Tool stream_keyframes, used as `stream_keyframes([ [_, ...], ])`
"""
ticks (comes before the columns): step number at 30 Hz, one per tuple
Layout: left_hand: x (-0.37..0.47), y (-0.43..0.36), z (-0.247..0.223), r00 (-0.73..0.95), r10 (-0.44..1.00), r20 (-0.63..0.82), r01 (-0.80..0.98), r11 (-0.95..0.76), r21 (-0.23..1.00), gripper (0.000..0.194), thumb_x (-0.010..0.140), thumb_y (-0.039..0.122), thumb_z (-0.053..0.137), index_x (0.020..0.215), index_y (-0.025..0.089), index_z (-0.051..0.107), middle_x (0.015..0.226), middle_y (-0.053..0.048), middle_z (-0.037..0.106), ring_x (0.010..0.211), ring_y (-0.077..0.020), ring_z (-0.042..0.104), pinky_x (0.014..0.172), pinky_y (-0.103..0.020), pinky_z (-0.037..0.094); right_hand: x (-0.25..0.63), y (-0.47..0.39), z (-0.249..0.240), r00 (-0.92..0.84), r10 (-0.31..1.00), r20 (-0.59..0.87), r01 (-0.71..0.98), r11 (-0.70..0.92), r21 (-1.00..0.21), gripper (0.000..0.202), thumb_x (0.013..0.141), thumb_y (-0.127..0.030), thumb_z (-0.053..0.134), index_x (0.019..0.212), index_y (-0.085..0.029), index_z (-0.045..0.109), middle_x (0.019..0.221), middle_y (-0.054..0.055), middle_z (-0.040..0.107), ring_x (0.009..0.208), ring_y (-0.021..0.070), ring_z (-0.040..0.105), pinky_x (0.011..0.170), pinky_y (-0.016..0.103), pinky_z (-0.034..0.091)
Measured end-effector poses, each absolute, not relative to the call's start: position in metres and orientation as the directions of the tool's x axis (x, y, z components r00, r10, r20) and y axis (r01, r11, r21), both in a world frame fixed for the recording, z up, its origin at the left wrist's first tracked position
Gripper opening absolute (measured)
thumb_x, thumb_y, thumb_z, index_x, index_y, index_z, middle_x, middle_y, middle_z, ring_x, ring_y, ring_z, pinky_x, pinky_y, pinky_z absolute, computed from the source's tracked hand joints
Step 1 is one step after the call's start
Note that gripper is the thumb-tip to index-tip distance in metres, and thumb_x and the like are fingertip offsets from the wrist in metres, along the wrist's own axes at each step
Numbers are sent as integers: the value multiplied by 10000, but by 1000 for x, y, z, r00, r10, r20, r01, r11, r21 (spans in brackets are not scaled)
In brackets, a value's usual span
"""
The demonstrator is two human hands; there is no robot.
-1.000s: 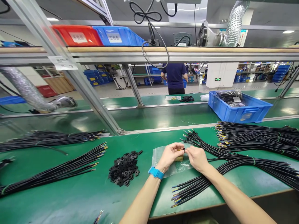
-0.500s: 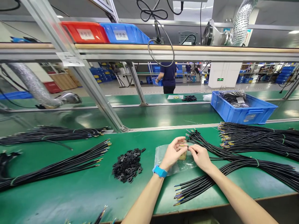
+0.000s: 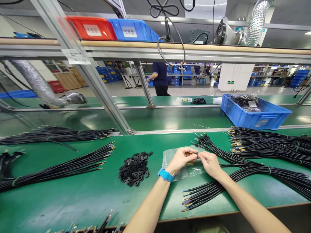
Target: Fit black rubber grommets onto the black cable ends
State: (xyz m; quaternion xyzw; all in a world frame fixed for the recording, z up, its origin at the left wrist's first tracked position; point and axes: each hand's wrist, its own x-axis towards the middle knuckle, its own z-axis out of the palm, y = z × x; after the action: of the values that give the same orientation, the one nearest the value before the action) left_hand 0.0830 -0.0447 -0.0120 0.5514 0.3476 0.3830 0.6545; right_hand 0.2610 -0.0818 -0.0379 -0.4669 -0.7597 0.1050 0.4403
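My left hand [image 3: 181, 160], with a blue band [image 3: 166, 175] at the wrist, pinches a small dark piece and a yellow-tipped wire end. Fingertip to fingertip with it, my right hand [image 3: 209, 162] closes on the same spot, where a black cable end seems to meet the piece; the fingers hide most of it. Beneath both hands lies a clear plastic bag [image 3: 167, 157] with something yellowish in it. A pile of small black parts [image 3: 134, 169] is left of my left hand. Black cables [image 3: 218, 150] fan out behind and right of my right hand.
More cable bundles lie at the left [image 3: 73, 165], the right [image 3: 264, 142] and the front edge. A blue bin [image 3: 255, 113] holding bagged items stands at the back right. A metal frame post [image 3: 107, 97] slants down to the table. A person [image 3: 160, 77] is beyond the tables.
The fingers of my left hand have curled in, and both hands' fingertips are closer together around the small piece. The person in the background has moved left. The view has shifted slightly.
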Motion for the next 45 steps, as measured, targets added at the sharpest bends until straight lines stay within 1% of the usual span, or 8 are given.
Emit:
stream_keyframes([
  [6, 85, -41, -14, 511, 856, 80, -85, -43, 995, 377, 621, 342, 834, 902, 122, 714, 858, -76, 724, 769, -177, 671, 745, -292, 518, 266, -77, -37, -183, 854, 487, 526, 504, -685, 397, 968, -349, 457, 656, -184, 639, 585, 0, 585, 554, 140, 544, 555, 242, 393],
  [11, 67, -32, -1, 342, 915, 212, 184, -287, 940, 397, 781, 414, 675, 1073, 146, 682, 1009, -114, 719, 910, -224, 665, 840, -342, 509, 268, -79, -33, -121, 764, 634, 618, 557, -554, 286, 969, -335, 491, 836, -194, 701, 749, 29, 673, 660, 152, 611, 636, 250, 443],
  [15, 23, -26, 7, -125, 896, 427, 844, -130, 520, 313, 875, 343, 509, 1006, 137, 704, 1075, -191, 666, 1045, -331, 599, 912, -464, 439, 274, -71, -14, -130, 654, 745, 746, 560, -361, 267, 985, -312, 477, 915, -193, 706, 850, 56, 687, 756, 164, 623, 718, 268, 452],
  [21, -16, -20, -13, -285, 917, 279, 958, 258, 130, 329, 843, 116, 386, 910, 54, 702, 1008, -248, 631, 973, -360, 603, 826, -456, 420, 293, -30, 17, -209, 760, 616, 947, 314, -66, 250, 959, -299, 532, 866, -167, 723, 901, 118, 625, 880, 243, 545, 757, 348, 400],
  [25, -13, -18, -19, -258, 929, 265, 963, 225, 148, 345, 836, 102, 372, 920, 65, 705, 990, -228, 634, 929, -339, 613, 794, -435, 426, 290, -55, 13, -291, 844, 451, 923, 372, -101, 174, 919, -295, 609, 897, -169, 726, 919, 106, 624, 889, 239, 555, 765, 351, 406],
  [29, -5, -14, -20, -211, 914, 347, 967, 142, 213, 336, 880, 178, 395, 983, 119, 710, 1001, -193, 632, 962, -322, 604, 799, -412, 442, 267, -114, -4, -570, 764, 301, 691, 644, -327, 144, 898, -337, 647, 910, -216, 723, 883, 36, 627, 834, 169, 590, 749, 277, 432],
  [35, 5, -9, -28, -140, 907, 397, 952, 13, 307, 316, 920, 244, 411, 1055, 182, 690, 1057, -132, 619, 955, -259, 615, 766, -342, 469, 247, -145, -15, -682, 703, 204, 614, 701, -363, 106, 892, -217, 647, 793, -180, 639, 800, 15, 620, 801, 157, 574, 773, 278, 412],
  [45, 14, -10, -25, -98, 903, 418, 908, -91, 409, 280, 920, 239, 440, 1055, 185, 679, 1081, -105, 640, 930, -229, 635, 782, -321, 479, 256, -97, -19, -215, 884, 416, 625, 451, -636, 161, 964, -230, 480, 926, -190, 631, 861, 39, 665, 760, 160, 607, 715, 270, 458],
])
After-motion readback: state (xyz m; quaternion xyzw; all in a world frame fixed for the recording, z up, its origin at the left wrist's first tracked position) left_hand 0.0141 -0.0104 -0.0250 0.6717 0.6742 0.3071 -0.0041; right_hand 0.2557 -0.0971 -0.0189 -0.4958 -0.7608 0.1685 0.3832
